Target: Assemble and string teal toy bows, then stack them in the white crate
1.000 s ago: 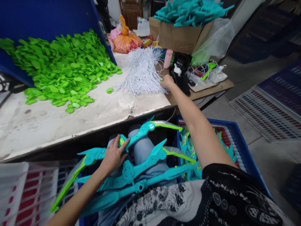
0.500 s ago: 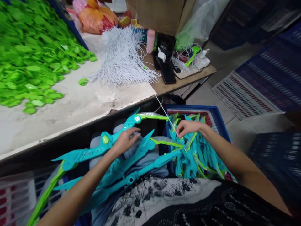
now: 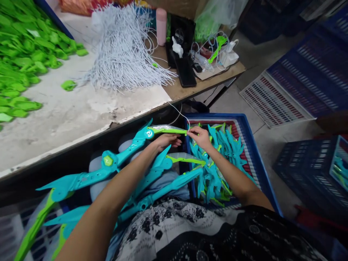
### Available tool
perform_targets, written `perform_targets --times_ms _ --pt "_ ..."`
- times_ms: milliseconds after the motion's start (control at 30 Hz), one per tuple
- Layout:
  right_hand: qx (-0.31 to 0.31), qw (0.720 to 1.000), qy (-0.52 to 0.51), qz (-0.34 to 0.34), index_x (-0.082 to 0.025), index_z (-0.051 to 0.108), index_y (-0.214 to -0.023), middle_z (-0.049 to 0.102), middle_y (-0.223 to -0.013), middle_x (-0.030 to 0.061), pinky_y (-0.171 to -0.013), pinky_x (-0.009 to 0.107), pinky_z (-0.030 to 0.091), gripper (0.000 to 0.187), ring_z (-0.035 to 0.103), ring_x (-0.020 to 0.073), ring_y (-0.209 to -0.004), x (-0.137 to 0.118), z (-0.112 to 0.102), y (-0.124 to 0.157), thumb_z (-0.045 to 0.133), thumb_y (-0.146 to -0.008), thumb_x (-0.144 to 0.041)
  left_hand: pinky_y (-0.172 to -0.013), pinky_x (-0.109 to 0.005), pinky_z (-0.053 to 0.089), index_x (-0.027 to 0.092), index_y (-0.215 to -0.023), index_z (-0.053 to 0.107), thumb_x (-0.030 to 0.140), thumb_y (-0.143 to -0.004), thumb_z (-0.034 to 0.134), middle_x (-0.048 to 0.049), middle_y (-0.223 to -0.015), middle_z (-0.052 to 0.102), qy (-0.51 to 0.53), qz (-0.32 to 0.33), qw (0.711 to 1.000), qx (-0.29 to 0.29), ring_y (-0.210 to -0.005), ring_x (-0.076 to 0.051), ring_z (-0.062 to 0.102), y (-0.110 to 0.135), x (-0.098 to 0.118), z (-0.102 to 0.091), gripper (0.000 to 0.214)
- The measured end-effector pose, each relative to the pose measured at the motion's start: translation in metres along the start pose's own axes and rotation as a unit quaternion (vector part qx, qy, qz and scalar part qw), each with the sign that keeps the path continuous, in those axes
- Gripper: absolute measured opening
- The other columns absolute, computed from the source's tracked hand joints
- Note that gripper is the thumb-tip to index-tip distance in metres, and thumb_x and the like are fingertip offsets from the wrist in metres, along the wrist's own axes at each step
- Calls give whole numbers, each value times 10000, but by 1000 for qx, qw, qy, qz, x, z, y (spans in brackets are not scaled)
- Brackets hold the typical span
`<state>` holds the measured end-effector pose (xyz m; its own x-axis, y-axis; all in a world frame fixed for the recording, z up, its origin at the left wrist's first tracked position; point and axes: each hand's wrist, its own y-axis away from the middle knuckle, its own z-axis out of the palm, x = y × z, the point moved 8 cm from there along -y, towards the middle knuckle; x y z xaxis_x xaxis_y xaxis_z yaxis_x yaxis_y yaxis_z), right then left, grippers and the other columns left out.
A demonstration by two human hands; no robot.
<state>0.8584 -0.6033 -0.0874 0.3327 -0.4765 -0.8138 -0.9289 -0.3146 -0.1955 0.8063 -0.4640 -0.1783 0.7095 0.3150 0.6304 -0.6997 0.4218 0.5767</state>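
Teal plastic toy bow (image 3: 123,154) with lime-green limbs is laid across the lap, below the near edge of the table (image 3: 67,116). It is judged light and stiff, though the thin green limb likely flexes, so hold is best taken just behind the tip. That limb is gripped by the left hand (image 3: 166,140), fingers closed around it. 1 thin white string (image 3: 179,110), limp and slippery-looking, is pinched at the tip by the right hand (image 3: 200,137). Similar parts are piled in the blue crate (image 3: 255,152) at right.
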Motion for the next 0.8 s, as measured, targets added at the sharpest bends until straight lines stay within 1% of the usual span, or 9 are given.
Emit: perform_targets --times_ms 167,300,400,500,633,800 --pt "-3 1000 -3 -14 -203 685 -724 671 -760 34 -724 335 476 172 595 174 -751 3 1 -1 632 -780 -357 -740 -298 512 111 -1052 605 148 -879 514 -84 -774 705 -14 -25 999 -23 -696 -148 667 -10 -1 12 199" --pt "-10 999 8 -37 -199 688 -732 649 -796 44 -758 351 473 163 591 184 -814 3 3 2 631 -785 -342 -740 -288 505 98 -964 608 141 -900 476 -97 -790 705 -9 -35 998 -42 -699 -142 665 -16 -3 17 153" --pt "-17 1000 -9 -19 -196 689 -750 625 -841 49 -708 335 476 176 589 182 -817 8 2 4 627 -782 -357 -740 -276 503 93 -908 609 144 -899 482 -107 -808 705 -4 -38 998 -54 -702 -136 662 -18 -5 19 136" --pt "-31 999 -27 -1 -190 679 -746 618 -853 48 -669 313 470 188 588 172 -801 11 3 5 624 -781 -367 -742 -273 506 97 -923 609 151 -901 481 -104 -809 706 2 -36 997 -64 -699 -131 659 -20 -6 21 141" --pt "-50 999 -13 -16 -179 666 -743 609 -854 51 -699 312 470 177 581 170 -822 7 4 5 610 -794 -339 -756 -281 509 93 -954 610 155 -900 477 -106 -813 707 8 -34 997 -63 -699 -131 658 -22 -6 21 156" --pt "-46 999 -5 -29 -170 648 -730 606 -854 51 -694 300 474 141 583 162 -809 7 3 2 606 -800 -285 -754 -276 506 85 -878 630 170 -890 510 -104 -808 707 7 -35 996 -77 -703 -131 658 -24 -7 22 147"
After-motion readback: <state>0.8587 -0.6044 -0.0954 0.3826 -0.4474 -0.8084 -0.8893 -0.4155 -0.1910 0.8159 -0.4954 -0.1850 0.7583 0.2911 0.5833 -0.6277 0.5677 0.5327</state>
